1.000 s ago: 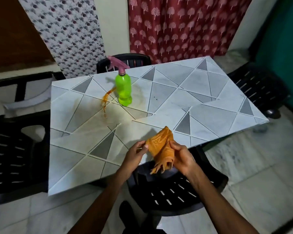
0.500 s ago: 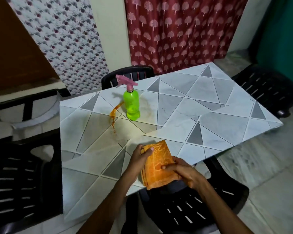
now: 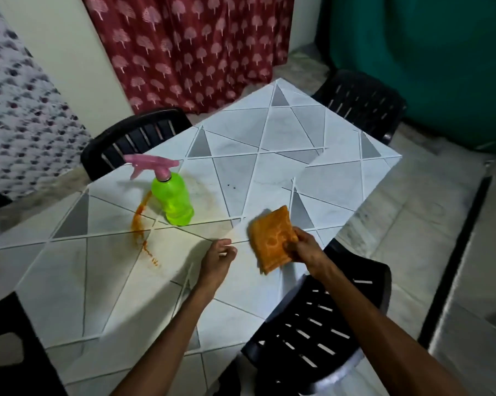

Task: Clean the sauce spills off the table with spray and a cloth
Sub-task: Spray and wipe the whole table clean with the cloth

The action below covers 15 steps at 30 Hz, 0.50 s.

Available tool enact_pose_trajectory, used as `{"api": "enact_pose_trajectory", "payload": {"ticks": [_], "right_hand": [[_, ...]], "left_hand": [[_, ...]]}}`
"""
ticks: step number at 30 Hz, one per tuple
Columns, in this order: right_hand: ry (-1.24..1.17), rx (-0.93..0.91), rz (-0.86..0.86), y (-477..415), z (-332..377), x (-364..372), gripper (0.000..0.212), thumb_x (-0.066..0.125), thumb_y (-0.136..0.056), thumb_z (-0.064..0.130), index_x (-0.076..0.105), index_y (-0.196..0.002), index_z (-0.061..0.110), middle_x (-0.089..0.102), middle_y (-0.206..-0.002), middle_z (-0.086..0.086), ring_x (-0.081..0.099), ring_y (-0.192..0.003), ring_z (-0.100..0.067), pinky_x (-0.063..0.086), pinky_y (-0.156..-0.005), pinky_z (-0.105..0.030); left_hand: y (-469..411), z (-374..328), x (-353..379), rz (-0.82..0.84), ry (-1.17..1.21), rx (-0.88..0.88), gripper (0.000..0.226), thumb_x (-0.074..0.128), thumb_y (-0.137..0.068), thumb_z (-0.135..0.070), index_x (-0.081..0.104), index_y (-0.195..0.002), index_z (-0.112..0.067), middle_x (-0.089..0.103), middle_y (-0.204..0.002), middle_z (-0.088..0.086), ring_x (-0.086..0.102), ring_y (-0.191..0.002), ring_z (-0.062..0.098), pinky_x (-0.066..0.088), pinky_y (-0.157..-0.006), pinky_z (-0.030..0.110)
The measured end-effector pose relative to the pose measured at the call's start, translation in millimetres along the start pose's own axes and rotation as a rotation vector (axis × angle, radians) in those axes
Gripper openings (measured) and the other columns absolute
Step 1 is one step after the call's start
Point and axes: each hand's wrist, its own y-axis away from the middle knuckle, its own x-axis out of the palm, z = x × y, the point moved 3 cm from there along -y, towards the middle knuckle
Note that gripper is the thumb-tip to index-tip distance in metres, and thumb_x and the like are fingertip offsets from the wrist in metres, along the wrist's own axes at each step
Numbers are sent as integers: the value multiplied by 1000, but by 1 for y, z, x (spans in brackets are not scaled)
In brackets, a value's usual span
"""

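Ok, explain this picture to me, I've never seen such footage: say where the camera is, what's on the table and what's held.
No machine here: a person wears a camera on the head, so the view looks down at their own hands. The right hand grips a folded orange cloth over the table. The left hand holds nothing, fingers loosely curled. On the table stands a green spray bottle with a pink trigger; an orange sauce spill runs beside it. Black chairs stand around.
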Motion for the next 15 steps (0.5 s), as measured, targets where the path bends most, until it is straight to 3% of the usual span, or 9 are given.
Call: {"api": "enact_pose_trajectory", "payload": {"ticks": [3, 6, 8, 11, 13, 15], "right_hand": [[-43, 6, -121, -24, 7, -23, 31, 53, -91, -6, 67, -106, 17, 73, -104, -12, 70, -92, -33, 61, -82, -50], [33, 61, -237, -48, -1, -46, 33, 61, -78, 7, 66, -111, 9, 72, -112, -19, 69, -98, -36, 61, -86, -53], [171, 109, -313, -52, -9, -54, 47, 62, -73, 17, 63, -117, 3, 70, -113, -20, 67, -100, -35, 59, -87, -46], [463, 114, -373, -47, -11, -55, 39, 63, -88, 18, 58, -123, 0, 63, -124, -23, 61, -113, -39, 51, -91, -42], [760, 106, -388, -40, -8, -52, 49, 62, -94, 31, 50, -131, 2, 53, -134, -20, 52, -125, -43, 46, -99, -47], [966, 0, -463, -35, 0, -49, 54, 62, -94, 39, 49, -133, 5, 51, -135, -16, 49, -124, -41, 46, -98, -48]], "left_hand": [[-5, 7, 4, 36, -37, 4, 20, 65, -73, -33, 64, -93, -30, 69, -93, 3, 62, -82, 19, 45, -74, 30], [-7, 17, 10, 106, -121, 8, 14, 64, -76, -33, 65, -90, -31, 69, -91, 0, 63, -83, 20, 43, -72, 28], [-8, 27, 11, 133, -171, -12, 20, 61, -71, -38, 66, -89, -32, 69, -92, 3, 63, -86, 22, 46, -77, 34], [-11, 33, 12, 154, -221, -9, 23, 61, -68, -41, 66, -88, -31, 70, -91, 4, 64, -88, 24, 50, -87, 39], [-13, 31, 14, 150, -251, 10, 15, 64, -73, -34, 66, -87, -31, 70, -88, 2, 64, -86, 22, 50, -88, 37], [-15, 29, 15, 113, -290, 36, 12, 69, -83, -18, 67, -87, -29, 70, -87, 1, 64, -83, 19, 49, -85, 32]]}}
